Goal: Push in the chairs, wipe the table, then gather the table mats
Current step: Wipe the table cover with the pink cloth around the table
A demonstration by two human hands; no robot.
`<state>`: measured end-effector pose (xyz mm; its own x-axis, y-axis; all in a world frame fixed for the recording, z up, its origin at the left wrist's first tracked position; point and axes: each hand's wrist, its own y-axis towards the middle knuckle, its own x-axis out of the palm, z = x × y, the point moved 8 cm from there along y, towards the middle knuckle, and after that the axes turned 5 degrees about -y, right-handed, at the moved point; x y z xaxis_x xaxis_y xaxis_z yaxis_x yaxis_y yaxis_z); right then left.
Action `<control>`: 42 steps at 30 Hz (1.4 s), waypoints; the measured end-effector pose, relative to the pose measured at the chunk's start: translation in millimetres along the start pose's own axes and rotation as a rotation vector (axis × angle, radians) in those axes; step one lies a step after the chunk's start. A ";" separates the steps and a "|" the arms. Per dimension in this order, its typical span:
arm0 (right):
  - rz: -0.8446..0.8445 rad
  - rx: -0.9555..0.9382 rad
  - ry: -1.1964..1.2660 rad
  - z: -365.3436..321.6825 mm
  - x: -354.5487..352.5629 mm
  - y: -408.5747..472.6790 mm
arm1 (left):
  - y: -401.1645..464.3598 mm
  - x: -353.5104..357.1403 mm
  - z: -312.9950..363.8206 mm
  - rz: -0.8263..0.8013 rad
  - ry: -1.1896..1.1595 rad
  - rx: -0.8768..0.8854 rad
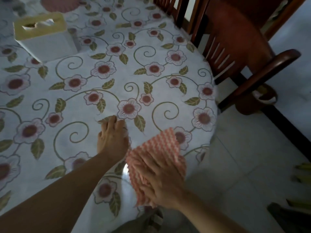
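A round table (117,69) carries a white cloth printed with pink flowers and green leaves. My right hand (161,180) lies flat on a pink-and-white checked wiping cloth (161,145) near the table's front right edge; hand and cloth are motion-blurred. My left hand (112,137) rests palm down on the tablecloth just left of the wiping cloth, fingers slightly spread, nothing in it. A round pink table mat (60,4) lies at the far edge, cut off by the frame. A dark wooden chair (235,47) stands at the table's right side, its back close to the rim.
A white tissue box (43,36) with a yellowish top stands at the back left of the table. Another wooden chair (166,5) shows at the top. Pale tiled floor (244,157) spreads to the right, with blurred greenish objects (303,179) at the right edge.
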<state>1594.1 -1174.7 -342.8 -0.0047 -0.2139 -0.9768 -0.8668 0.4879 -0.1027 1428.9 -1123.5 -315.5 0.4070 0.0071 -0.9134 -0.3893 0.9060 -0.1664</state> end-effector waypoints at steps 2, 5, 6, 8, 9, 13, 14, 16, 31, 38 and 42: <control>0.058 0.049 -0.047 35.9 -11.8 -3.7 | 2.5 2.4 3.6 0.003 0.004 -0.033; 0.087 0.449 -0.125 141.3 -23.7 -7.6 | 11.4 3.1 6.0 0.032 -0.001 -0.031; 0.068 0.570 -0.140 172.8 -25.5 -10.3 | 16.2 3.7 7.2 0.038 0.006 -0.018; 0.063 0.714 -0.132 207.5 -25.5 -7.6 | 30.5 3.9 9.8 0.062 -0.005 0.005; 0.074 0.752 -0.137 208.5 -27.2 -4.1 | 37.2 2.7 12.9 0.082 -0.026 0.016; 0.065 0.562 -0.186 152.1 -34.0 31.9 | 73.1 0.0 23.2 0.124 -0.045 0.023; 0.070 0.424 -0.193 133.3 -33.8 42.9 | 82.0 -0.1 26.2 0.121 -0.046 0.034; 0.051 0.183 -0.172 111.3 -28.7 62.1 | 100.4 -0.3 31.6 0.110 -0.052 0.061; 0.050 0.314 -0.177 206.3 -59.3 217.7 | 201.6 -18.8 29.9 0.122 -0.020 0.144; 0.097 0.312 -0.157 271.4 -78.9 222.6 | 234.6 -29.5 20.9 0.150 -0.025 0.105; 0.093 0.649 -0.189 372.7 -100.2 249.1 | 252.6 -39.4 11.6 0.185 -0.016 0.011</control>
<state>1564.4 -716.4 -340.4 0.0735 -0.0238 -0.9970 -0.3924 0.9184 -0.0509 1324.2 -890.0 -317.3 0.3426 0.1804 -0.9220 -0.4498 0.8931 0.0075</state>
